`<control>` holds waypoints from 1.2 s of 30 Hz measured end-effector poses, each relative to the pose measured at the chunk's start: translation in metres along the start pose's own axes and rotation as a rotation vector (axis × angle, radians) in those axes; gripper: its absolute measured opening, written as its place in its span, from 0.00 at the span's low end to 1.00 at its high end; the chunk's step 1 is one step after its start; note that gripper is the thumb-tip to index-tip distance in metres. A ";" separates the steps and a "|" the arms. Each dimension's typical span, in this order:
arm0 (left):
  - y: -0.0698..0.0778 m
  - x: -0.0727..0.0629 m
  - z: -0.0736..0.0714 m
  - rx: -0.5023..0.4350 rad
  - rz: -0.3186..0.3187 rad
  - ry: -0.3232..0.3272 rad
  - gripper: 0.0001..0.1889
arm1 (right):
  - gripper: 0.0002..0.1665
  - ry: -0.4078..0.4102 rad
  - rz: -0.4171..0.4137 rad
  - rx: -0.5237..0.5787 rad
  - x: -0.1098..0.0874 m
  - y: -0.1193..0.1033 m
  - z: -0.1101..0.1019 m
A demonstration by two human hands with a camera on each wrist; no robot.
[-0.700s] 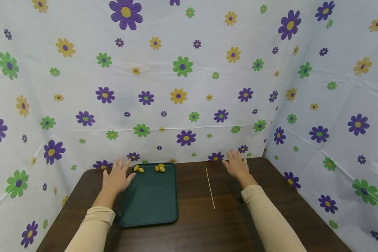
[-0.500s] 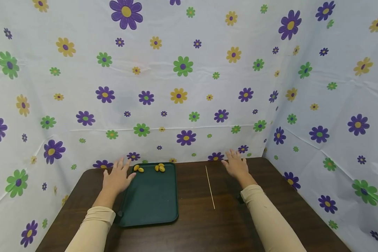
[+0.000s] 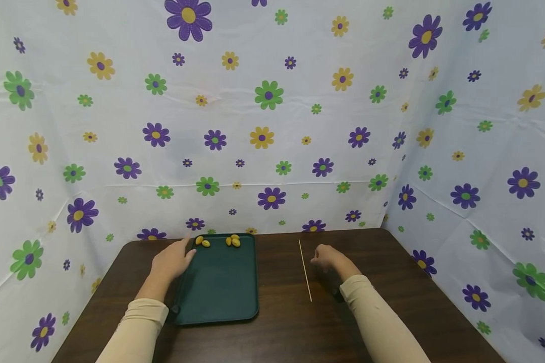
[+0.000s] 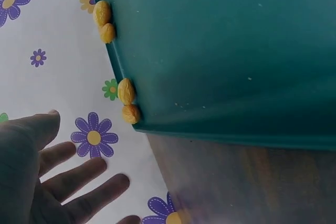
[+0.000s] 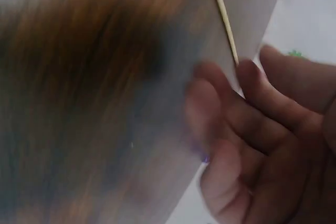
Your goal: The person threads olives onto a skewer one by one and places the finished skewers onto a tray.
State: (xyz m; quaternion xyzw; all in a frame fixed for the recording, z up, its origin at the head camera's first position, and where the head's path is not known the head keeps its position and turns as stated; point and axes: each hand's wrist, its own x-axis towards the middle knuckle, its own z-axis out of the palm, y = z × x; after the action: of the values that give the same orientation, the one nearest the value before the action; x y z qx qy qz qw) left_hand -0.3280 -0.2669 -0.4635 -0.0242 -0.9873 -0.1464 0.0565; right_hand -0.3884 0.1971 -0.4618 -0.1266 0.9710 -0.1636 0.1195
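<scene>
My left hand (image 3: 169,260) hovers over the left edge of the dark green tray (image 3: 220,282), fingers spread and holding nothing. Small yellow oval pieces (image 3: 232,240), wrinkled like dried fruit, lie in two groups along the tray's far edge; the left wrist view shows several of these yellow pieces (image 4: 126,92) close up. To the right of the tray a thin wooden skewer (image 3: 305,272) lies on the table. Just right of the skewer is my right hand (image 3: 330,259), its fingers loosely curled. In the right wrist view the fingertips (image 5: 249,72) appear near the skewer's end, gripping nothing.
The dark brown wooden table (image 3: 281,333) carries the tray and skewer. A white cloth (image 3: 236,111) with purple, green and yellow flowers hangs behind the table and along both sides, right up against the far edge.
My right hand has drawn down and left toward the skewer, its spread fingers curling. The left hand stays near the tray's left edge with its fingers lowered. The head view has shifted slightly.
</scene>
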 end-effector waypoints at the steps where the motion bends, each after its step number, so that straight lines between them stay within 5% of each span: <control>1: 0.000 0.000 0.000 0.000 -0.008 -0.008 0.30 | 0.16 -0.043 -0.005 0.016 -0.002 -0.002 0.002; 4: 0.001 -0.001 0.001 0.022 -0.024 -0.021 0.24 | 0.17 -0.117 0.023 0.079 -0.006 -0.008 0.009; 9: 0.001 -0.002 0.004 0.015 -0.017 -0.044 0.20 | 0.16 -0.132 0.129 0.178 -0.008 -0.020 0.020; 22: -0.006 -0.002 0.016 -0.010 -0.033 -0.088 0.20 | 0.10 -0.206 0.251 0.217 -0.010 -0.039 0.025; 29: -0.008 -0.006 0.017 -0.012 -0.023 -0.081 0.20 | 0.07 -0.204 0.227 0.077 -0.004 -0.043 0.028; 36: -0.007 -0.007 0.014 -0.020 -0.003 -0.059 0.19 | 0.09 -0.066 0.216 -0.089 -0.007 -0.034 0.025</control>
State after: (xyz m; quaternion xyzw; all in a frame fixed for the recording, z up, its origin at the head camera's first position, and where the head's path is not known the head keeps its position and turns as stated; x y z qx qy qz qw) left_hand -0.3225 -0.2700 -0.4800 -0.0278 -0.9871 -0.1556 0.0269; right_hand -0.3680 0.1604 -0.4715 -0.0318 0.9809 -0.1024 0.1624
